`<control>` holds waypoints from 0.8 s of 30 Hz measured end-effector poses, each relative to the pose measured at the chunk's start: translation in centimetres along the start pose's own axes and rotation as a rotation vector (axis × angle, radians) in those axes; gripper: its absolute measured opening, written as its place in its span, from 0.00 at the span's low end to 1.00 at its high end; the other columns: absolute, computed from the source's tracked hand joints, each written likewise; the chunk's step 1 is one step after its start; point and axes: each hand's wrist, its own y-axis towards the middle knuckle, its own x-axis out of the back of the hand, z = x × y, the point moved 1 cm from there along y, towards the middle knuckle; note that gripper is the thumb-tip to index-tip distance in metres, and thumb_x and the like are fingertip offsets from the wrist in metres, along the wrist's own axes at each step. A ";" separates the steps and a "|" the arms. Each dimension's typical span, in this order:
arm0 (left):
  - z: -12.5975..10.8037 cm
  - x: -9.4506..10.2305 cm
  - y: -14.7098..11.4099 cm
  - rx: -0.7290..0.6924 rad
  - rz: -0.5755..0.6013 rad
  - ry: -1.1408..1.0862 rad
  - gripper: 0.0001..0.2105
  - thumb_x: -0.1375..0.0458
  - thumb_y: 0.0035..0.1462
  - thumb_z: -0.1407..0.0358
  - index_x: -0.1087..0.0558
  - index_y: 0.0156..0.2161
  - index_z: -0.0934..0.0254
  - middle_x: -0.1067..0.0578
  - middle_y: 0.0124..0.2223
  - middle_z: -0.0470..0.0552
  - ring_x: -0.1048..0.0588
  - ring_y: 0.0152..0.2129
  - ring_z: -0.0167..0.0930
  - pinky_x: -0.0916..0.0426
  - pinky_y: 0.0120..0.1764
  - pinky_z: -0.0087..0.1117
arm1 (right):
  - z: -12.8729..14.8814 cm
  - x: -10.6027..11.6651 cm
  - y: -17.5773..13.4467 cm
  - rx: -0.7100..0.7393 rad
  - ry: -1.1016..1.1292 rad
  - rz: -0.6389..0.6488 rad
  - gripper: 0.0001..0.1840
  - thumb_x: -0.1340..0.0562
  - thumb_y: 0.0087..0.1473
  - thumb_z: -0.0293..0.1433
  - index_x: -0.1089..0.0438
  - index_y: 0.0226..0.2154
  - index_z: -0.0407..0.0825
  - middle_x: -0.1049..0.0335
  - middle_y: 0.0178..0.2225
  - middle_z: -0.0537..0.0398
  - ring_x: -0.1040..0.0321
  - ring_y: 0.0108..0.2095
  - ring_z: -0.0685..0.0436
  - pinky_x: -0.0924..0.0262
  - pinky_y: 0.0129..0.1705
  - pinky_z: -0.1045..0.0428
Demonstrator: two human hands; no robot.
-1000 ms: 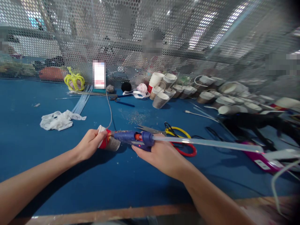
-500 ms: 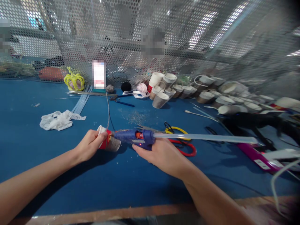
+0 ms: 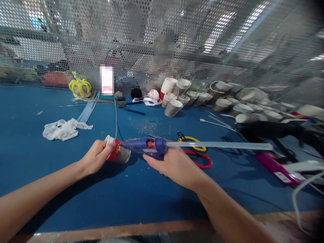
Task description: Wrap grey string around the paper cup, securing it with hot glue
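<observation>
My left hand (image 3: 97,155) is closed on a paper cup (image 3: 123,156), tilted on its side, with a white rim, a red band and grey cord wrapped round its lower part. A strand of grey yarn (image 3: 116,118) runs from the cup back to a small grey ball (image 3: 118,95). My right hand (image 3: 177,165) grips a blue hot glue gun (image 3: 138,145), whose red light is lit. The gun's nozzle is at the cup's red band; whether it touches I cannot tell. A long clear glue stick (image 3: 220,145) sticks out of the gun's back.
Scissors with red and yellow handles (image 3: 209,162) lie behind my right hand. Crumpled white lace (image 3: 62,130) is at the left. Along the mesh screen (image 3: 136,50) stand a phone (image 3: 107,81), pliers (image 3: 134,110) and several cord-wrapped cups (image 3: 173,107). A purple box (image 3: 275,170) lies at the right.
The back of the glue gun and its glue stick have tilted and shifted slightly. The cup and my left hand stay in nearly the same place.
</observation>
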 end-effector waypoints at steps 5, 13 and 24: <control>0.0 0.0 0.0 0.005 -0.007 -0.011 0.19 0.59 0.50 0.55 0.46 0.15 0.65 0.50 0.16 0.41 0.50 0.15 0.22 0.53 0.17 0.23 | -0.1 -0.1 0.0 -0.008 -0.009 0.003 0.09 0.47 0.46 0.32 0.41 0.18 0.48 0.40 0.17 0.60 0.44 0.19 0.53 0.50 0.22 0.58; -0.2 0.0 0.1 0.061 -0.022 -0.128 0.18 0.56 0.49 0.57 0.39 0.17 0.68 0.44 0.15 0.42 0.46 0.14 0.22 0.49 0.18 0.23 | -0.4 -0.3 -0.4 0.028 -0.070 0.024 0.08 0.46 0.46 0.33 0.40 0.21 0.48 0.39 0.19 0.60 0.45 0.18 0.53 0.51 0.21 0.57; -0.6 -0.2 0.1 0.111 0.019 -0.329 0.15 0.54 0.47 0.59 0.35 0.20 0.68 0.37 0.16 0.43 0.41 0.14 0.22 0.45 0.19 0.22 | 0.3 -0.3 -0.7 0.051 -0.053 0.032 0.06 0.45 0.45 0.31 0.41 0.21 0.48 0.41 0.17 0.62 0.46 0.18 0.54 0.52 0.21 0.57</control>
